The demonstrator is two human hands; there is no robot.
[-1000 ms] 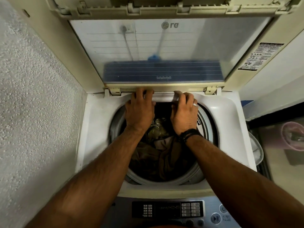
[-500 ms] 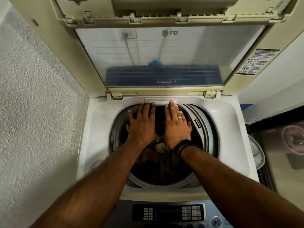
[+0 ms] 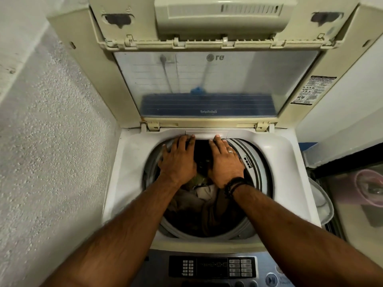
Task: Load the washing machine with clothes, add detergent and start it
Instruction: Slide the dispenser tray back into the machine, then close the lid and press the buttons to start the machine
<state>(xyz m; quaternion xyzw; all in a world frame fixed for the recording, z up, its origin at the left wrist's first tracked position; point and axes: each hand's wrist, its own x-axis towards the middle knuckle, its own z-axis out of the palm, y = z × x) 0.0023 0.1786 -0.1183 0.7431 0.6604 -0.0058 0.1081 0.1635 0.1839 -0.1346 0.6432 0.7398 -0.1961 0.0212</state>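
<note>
The top-loading washing machine (image 3: 132, 166) stands with its folding lid (image 3: 199, 85) raised. Dark brown and grey clothes (image 3: 199, 206) fill the drum. My left hand (image 3: 178, 160) lies flat with straight, spread fingers over the drum's far side, fingertips at the back rim. My right hand (image 3: 224, 160), with a ring and a dark wristband, lies flat beside it, fingertips touching the small white drawer panel (image 3: 207, 134) at the rear of the opening. Neither hand holds anything. What is under the palms is hidden.
A rough plastered wall (image 3: 51, 152) runs close along the left. The control panel (image 3: 212, 267) with buttons sits at the front edge. At the right are a white basket rim (image 3: 323, 204) and a pink bucket (image 3: 371, 187) on the floor.
My fingers were curled at the drawer panel a second ago; they have since straightened and both hands drew back to lie flat over the drum. The view shifted upward, showing more of the lid.
</note>
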